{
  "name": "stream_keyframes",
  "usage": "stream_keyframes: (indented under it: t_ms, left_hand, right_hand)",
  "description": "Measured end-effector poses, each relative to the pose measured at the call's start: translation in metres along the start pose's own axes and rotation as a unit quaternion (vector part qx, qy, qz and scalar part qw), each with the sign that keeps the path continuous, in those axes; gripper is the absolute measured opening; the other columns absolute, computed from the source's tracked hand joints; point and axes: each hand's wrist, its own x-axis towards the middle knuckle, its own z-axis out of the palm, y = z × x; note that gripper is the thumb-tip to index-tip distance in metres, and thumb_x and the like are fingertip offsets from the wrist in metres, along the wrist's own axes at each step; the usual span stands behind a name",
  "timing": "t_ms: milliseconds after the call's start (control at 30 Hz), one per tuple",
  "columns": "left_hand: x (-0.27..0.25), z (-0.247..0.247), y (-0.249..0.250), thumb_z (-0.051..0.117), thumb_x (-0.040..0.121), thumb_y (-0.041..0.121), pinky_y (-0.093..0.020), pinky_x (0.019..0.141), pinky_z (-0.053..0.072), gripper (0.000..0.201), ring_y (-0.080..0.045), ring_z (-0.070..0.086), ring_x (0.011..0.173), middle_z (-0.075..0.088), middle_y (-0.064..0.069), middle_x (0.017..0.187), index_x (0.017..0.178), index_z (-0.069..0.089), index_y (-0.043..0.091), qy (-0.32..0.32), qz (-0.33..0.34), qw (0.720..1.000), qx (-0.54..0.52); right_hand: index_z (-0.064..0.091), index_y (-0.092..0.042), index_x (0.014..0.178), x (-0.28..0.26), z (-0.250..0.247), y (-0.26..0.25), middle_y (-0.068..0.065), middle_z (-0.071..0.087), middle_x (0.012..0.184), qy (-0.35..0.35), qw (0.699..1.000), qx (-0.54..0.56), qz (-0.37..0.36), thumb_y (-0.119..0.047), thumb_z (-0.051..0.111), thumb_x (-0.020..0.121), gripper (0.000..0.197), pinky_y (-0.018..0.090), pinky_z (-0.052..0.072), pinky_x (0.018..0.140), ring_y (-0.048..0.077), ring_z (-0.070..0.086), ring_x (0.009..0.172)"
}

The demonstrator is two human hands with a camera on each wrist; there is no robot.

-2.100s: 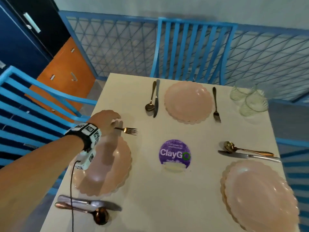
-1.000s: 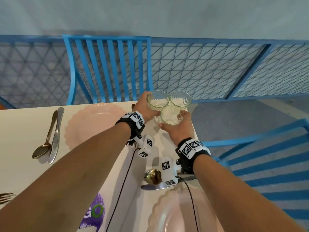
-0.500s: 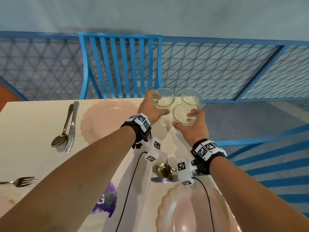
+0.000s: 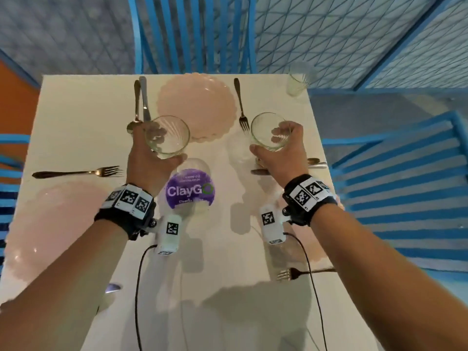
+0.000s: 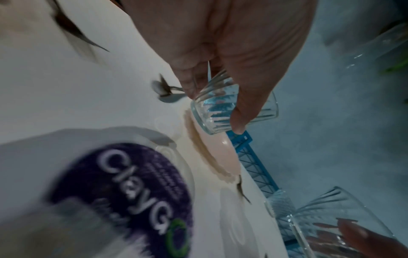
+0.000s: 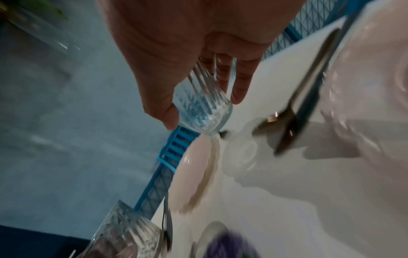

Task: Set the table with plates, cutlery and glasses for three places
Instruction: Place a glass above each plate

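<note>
Ribbed clear glasses, one (image 4: 167, 136) gripped by the left hand (image 4: 149, 160), one (image 4: 269, 131) by the right hand (image 4: 283, 153), fingers curled round each, hang above the white surface (image 4: 76, 117) near the far scalloped pink plate (image 4: 196, 102); a third glass (image 4: 296, 83) stands at the far right corner.

Head view: bright, even light from above. The arms cast soft grey shadows on the table (image 4: 76, 110) at lower centre. Straight lines bow toward the frame edges; the plate (image 4: 38, 224) at left is smeared and pale. The sticker (image 4: 190, 191) at centre reads sharply.

Left wrist view: dimmer and bluish. The sticker (image 5: 123, 192) at lower left is motion-blurred; the glass (image 5: 212, 111) at centre is fairly sharp.

Right wrist view: dim, with heavy blur along the right edge. Small glints show on the spoon (image 6: 273, 120); a hard shadow lies at right centre.
</note>
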Motion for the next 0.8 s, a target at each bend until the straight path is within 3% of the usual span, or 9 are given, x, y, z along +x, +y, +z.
stream_keyframes:
  t_ms: [67, 100, 167, 200, 300, 400, 500, 800]
  left_hand:
    - [-0.016, -0.014, -0.015, 0.089, 0.061, 0.014, -0.050, 0.097, 0.052, 0.081, -0.019, 0.056, 0.112, 0.058, 0.010, 0.119, 0.127, 0.044, 0.025, 0.015, -0.011, 1.000, -0.002]
    - [-0.022, -0.018, -0.021, 0.089, 0.062, 0.010, -0.042, 0.096, 0.053, 0.081, -0.018, 0.056, 0.111, 0.059, 0.007, 0.121, 0.128, 0.044, 0.022, 0.023, -0.020, 1.000, -0.003]
    - [-0.028, -0.025, -0.031, 0.088, 0.065, 0.001, -0.020, 0.088, 0.052, 0.079, -0.016, 0.055, 0.109, 0.059, -0.005, 0.127, 0.129, 0.044, 0.017, 0.038, -0.034, 0.999, -0.004]
    - [-0.031, -0.028, -0.035, 0.088, 0.065, 0.001, -0.015, 0.084, 0.049, 0.079, -0.016, 0.056, 0.109, 0.059, -0.006, 0.127, 0.129, 0.045, 0.016, 0.041, -0.041, 0.998, 0.004]
    - [-0.034, -0.033, -0.047, 0.090, 0.065, 0.012, -0.022, 0.087, 0.046, 0.078, -0.019, 0.058, 0.110, 0.061, 0.003, 0.124, 0.127, 0.044, 0.023, 0.057, -0.051, 0.996, 0.051]
    - [-0.034, -0.036, -0.056, 0.091, 0.063, 0.013, -0.028, 0.090, 0.049, 0.077, -0.019, 0.059, 0.110, 0.061, 0.006, 0.121, 0.123, 0.044, 0.029, 0.060, -0.056, 0.996, 0.040]
    - [-0.032, -0.033, -0.058, 0.091, 0.063, 0.016, -0.025, 0.087, 0.048, 0.075, -0.016, 0.060, 0.106, 0.061, 0.010, 0.118, 0.117, 0.044, 0.035, 0.054, -0.060, 0.996, 0.039]
    - [-0.017, -0.023, -0.056, 0.090, 0.063, 0.012, -0.033, 0.095, 0.051, 0.075, -0.020, 0.059, 0.108, 0.059, 0.009, 0.119, 0.120, 0.044, 0.031, 0.059, -0.052, 0.997, 0.027]
  right_hand:
    - [0.040, -0.027, 0.123, -0.019, 0.024, 0.005, -0.010, 0.057, 0.115, -0.006, 1.000, -0.002, 0.012, -0.036, 0.088, 0.064, 0.077, 0.036, 0.057, 0.084, 0.012, 0.059, 0.106]
    - [0.039, -0.028, 0.123, -0.026, 0.035, 0.007, -0.011, 0.057, 0.115, -0.009, 1.000, -0.003, 0.014, -0.037, 0.088, 0.064, 0.077, 0.039, 0.053, 0.091, 0.012, 0.059, 0.106]
    - [0.039, -0.027, 0.124, -0.037, 0.056, 0.011, -0.009, 0.057, 0.116, -0.018, 1.000, 0.000, 0.026, -0.034, 0.087, 0.066, 0.076, 0.035, 0.049, 0.094, 0.013, 0.058, 0.106]
    - [0.039, -0.026, 0.124, -0.042, 0.065, 0.013, -0.008, 0.056, 0.117, -0.021, 0.999, -0.002, 0.028, -0.032, 0.087, 0.068, 0.074, 0.032, 0.047, 0.092, 0.013, 0.057, 0.106]
    - [0.037, -0.025, 0.125, -0.050, 0.083, 0.017, -0.005, 0.054, 0.120, -0.020, 0.999, -0.007, 0.031, -0.029, 0.085, 0.071, 0.072, 0.028, 0.042, 0.089, 0.014, 0.053, 0.106]
    - [0.036, -0.025, 0.127, -0.049, 0.095, 0.024, -0.003, 0.052, 0.124, -0.014, 0.999, -0.020, 0.032, -0.030, 0.085, 0.070, 0.075, 0.025, 0.039, 0.087, 0.017, 0.053, 0.108]
    - [0.036, -0.025, 0.128, -0.048, 0.101, 0.028, -0.002, 0.050, 0.126, 0.000, 0.999, -0.036, 0.021, -0.030, 0.085, 0.069, 0.077, 0.026, 0.041, 0.087, 0.018, 0.053, 0.107]
    - [0.036, -0.021, 0.127, -0.040, 0.104, 0.031, -0.001, 0.051, 0.123, 0.018, 0.999, -0.026, 0.019, -0.027, 0.085, 0.070, 0.075, 0.027, 0.042, 0.088, 0.019, 0.052, 0.106]
